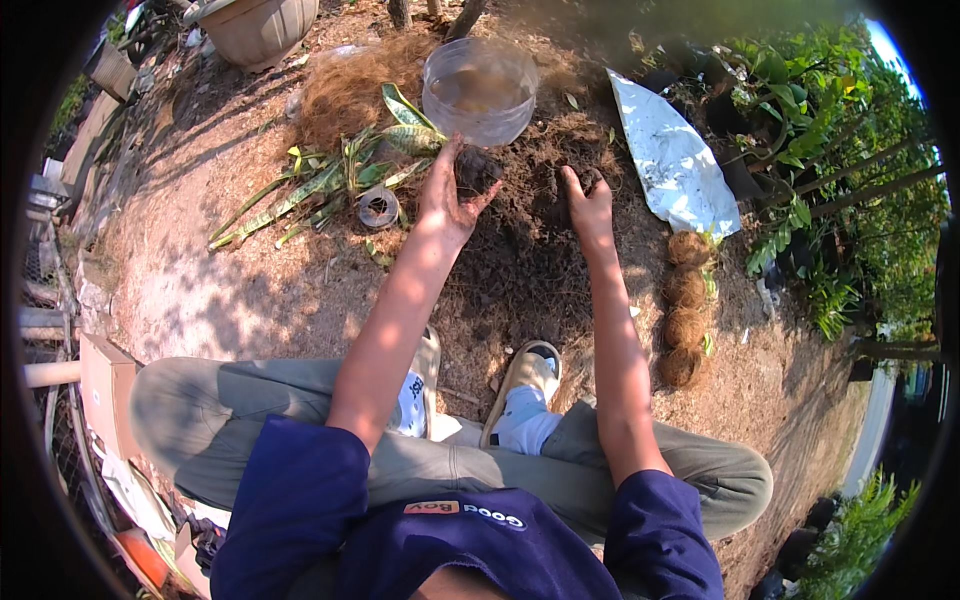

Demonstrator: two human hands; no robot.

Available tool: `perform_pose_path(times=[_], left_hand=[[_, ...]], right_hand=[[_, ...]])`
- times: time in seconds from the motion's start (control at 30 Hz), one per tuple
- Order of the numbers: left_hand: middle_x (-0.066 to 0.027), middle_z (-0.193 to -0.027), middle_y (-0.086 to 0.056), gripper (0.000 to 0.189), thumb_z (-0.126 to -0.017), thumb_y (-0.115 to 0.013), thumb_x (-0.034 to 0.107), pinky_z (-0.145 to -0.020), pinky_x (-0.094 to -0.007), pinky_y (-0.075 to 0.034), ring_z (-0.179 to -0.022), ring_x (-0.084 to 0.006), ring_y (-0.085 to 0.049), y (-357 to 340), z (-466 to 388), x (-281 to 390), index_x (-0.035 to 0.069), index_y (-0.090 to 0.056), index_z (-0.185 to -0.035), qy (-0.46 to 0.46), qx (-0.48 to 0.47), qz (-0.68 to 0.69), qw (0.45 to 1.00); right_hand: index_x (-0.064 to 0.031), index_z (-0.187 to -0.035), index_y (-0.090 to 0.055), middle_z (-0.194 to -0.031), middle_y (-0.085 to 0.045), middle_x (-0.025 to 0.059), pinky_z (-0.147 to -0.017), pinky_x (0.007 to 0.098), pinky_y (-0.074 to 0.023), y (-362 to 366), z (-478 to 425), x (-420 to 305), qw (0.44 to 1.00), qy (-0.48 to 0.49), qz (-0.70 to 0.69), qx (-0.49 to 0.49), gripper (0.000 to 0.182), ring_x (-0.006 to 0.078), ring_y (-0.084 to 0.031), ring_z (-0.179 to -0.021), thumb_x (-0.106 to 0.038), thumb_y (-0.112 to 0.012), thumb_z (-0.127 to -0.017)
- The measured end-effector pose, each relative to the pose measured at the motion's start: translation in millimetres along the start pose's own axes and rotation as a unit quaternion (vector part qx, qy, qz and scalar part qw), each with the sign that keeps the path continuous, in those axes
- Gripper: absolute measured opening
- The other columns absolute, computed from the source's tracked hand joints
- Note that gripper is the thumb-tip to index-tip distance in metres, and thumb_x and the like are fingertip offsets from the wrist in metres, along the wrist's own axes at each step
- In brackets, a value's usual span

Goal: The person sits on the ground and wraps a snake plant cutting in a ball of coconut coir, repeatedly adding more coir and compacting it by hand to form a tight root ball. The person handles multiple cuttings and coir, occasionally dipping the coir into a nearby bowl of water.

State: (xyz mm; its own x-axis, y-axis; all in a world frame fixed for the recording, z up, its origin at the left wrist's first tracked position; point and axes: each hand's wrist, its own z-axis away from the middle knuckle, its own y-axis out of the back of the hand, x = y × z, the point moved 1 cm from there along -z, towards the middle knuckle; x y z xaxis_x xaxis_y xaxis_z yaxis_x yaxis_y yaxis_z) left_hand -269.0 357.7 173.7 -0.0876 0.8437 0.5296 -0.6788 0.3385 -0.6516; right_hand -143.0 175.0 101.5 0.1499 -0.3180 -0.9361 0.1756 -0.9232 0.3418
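Note:
My left hand [448,191] is curled around a dark clump of soil [477,171] at the root end of a variegated snake plant [411,133], whose leaves point up and left. My right hand [589,202] reaches into the pile of dark, fibrous soil [532,255]; its fingertips are partly buried, so whether it grips anything is unclear. Just beyond my hands stands a clear plastic tub [480,94] with brownish water. Left of my left hand, a small spool of line [378,208] lies beside loose snake plant leaves [300,196].
Brown coconut fibre [352,94] lies behind the leaves. Several fibre-wrapped balls [685,326] form a row at right, below a whitish sheet [671,154]. A large planter [259,30] stands at the upper left, a cardboard box [105,394] at the left. Shrubs [832,150] border the right.

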Motion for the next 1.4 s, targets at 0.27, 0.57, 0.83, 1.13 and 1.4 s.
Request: perform_pose_path(times=[0.27, 0.57, 0.83, 1.13, 1.4], left_hand=[[-0.0065, -0.100, -0.067, 0.038, -0.097, -0.055, 0.037, -0.088, -0.0391, -0.054, -0.091, -0.0218, -0.067, 11.4, -18.2, -8.0, 0.012, -0.052, -0.125, 0.010, -0.071, -0.009, 0.997], [-0.0018, -0.111, -0.065, 0.044, -0.092, -0.062, 0.041, -0.086, -0.0374, -0.051, -0.103, -0.0155, -0.061, 6.7, -9.6, -11.7, 0.012, -0.056, -0.124, 0.034, -0.017, -0.123, 0.992], [-0.0026, -0.106, -0.063, 0.040, -0.085, -0.072, 0.035, -0.078, -0.0409, -0.053, -0.100, -0.0161, -0.061, 5.9, -8.0, -23.5, 0.010, -0.059, -0.114, 0.005, -0.125, -0.035, 0.992], [0.0011, -0.124, -0.059, 0.042, -0.091, -0.062, 0.036, -0.090, -0.0337, -0.047, -0.110, -0.0122, -0.057, 1.3, -3.6, -19.3, 0.015, -0.058, -0.127, 0.037, -0.056, -0.136, 0.988], [-0.0020, -0.119, -0.061, 0.040, -0.089, -0.066, 0.035, -0.085, -0.0365, -0.048, -0.105, -0.0132, -0.059, 21.5, -30.8, -48.3, 0.014, -0.059, -0.123, 0.038, -0.078, -0.100, 0.991]], right_hand=[[0.0045, -0.108, -0.060, -0.096, -0.068, 0.0113, -0.074, 0.0310, -0.0547, -0.7, 10.8, -31.1, 0.953, -0.106, -0.267, -0.093, 0.032, 0.0157, -0.065, -0.084, -0.016, -0.072, -0.087], [0.0041, -0.115, -0.053, -0.096, -0.065, 0.0097, -0.067, 0.0300, -0.0577, -13.5, 15.9, -36.8, 0.966, -0.039, -0.257, -0.015, 0.031, 0.0154, -0.065, -0.077, -0.007, -0.067, -0.090], [0.0033, -0.120, -0.049, -0.101, -0.064, 0.0089, -0.078, 0.0264, -0.0539, -45.5, 35.3, -55.5, 0.974, 0.099, -0.195, 0.068, 0.033, 0.0129, -0.061, -0.087, -0.005, -0.064, -0.092], [-0.0001, -0.119, -0.054, -0.096, -0.066, 0.0131, -0.073, 0.0303, -0.0516, -27.9, 33.7, -66.5, 0.987, 0.140, 0.035, 0.077, 0.035, 0.0175, -0.064, -0.085, -0.009, -0.068, -0.089], [0.0011, -0.119, -0.054, -0.096, -0.067, 0.0167, -0.080, 0.0406, -0.0507, -16.8, 26.3, -42.3, 0.973, 0.165, 0.146, 0.074, 0.041, 0.0325, -0.064, -0.085, 0.000, -0.065, -0.080]])
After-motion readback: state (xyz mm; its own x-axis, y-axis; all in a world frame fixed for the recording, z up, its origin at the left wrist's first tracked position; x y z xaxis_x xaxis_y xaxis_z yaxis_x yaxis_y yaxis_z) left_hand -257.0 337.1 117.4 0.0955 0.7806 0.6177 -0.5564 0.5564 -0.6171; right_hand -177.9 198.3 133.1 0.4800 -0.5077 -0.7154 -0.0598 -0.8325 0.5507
